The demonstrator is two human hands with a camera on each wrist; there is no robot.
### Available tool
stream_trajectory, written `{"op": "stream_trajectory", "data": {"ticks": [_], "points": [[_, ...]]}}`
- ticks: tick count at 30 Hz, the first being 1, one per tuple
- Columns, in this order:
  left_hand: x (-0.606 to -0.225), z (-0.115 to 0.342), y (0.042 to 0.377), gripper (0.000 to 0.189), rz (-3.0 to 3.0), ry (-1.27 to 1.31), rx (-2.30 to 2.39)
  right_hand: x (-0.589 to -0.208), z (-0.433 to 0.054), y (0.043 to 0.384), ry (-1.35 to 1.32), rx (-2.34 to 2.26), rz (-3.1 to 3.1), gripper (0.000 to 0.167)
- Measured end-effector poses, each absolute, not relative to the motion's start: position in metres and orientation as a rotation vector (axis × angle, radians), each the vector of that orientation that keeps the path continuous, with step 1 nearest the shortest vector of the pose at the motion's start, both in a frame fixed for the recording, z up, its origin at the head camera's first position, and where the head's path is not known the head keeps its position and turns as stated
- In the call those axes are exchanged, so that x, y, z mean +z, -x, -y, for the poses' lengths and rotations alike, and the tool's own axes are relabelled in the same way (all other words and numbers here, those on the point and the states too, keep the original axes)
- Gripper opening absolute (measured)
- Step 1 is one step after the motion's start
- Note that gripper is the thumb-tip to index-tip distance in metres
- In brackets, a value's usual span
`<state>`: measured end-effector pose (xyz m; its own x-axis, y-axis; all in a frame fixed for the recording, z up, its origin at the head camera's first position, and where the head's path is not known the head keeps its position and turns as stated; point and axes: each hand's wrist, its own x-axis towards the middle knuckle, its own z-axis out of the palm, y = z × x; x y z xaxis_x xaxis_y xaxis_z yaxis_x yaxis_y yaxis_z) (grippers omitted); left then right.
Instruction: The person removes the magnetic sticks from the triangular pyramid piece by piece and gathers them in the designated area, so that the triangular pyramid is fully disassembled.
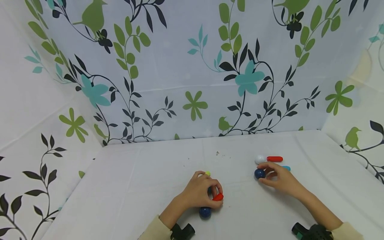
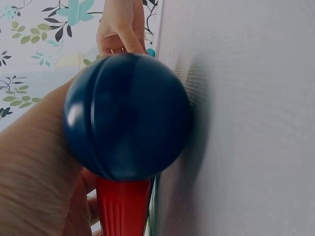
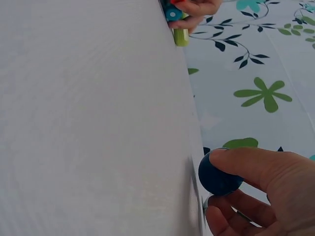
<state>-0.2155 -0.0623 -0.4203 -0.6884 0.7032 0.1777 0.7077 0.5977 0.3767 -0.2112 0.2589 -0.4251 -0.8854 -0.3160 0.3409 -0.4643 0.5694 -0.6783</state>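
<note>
My left hand (image 1: 199,191) pinches a short red handle (image 1: 218,197) between thumb and fingers, low over the white table. Just below that hand sits a dark blue ball (image 1: 205,212); in the left wrist view this glossy ball (image 2: 128,118) with a seam overlaps the top of the ridged red handle (image 2: 123,206). A yellow-green handle (image 3: 181,37) shows beside the left fingers, mostly hidden in the head view. Farther right, my right hand (image 1: 280,178) pinches another dark blue ball (image 1: 259,173) between thumb and fingertips. Behind it a light-blue handle (image 1: 286,168) is partly covered by the hand.
Beyond the right hand lie a white ball (image 1: 260,159) and a red handle (image 1: 274,159), end to end. A white cloth covers the table (image 1: 150,173). Patterned curtain fabric (image 1: 168,66) rises at its back and sides. Small dark specks dot the cloth toward the back.
</note>
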Motion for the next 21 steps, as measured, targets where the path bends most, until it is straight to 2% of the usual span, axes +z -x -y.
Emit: {"op": "stream_trajectory", "data": {"ticks": [21], "points": [[-0.4197,0.0627,0.2152,0.021,2.798,1.248,-0.683,-0.4259,-0.2681,0.2109,-0.607,0.995,2.582,0.040]]}}
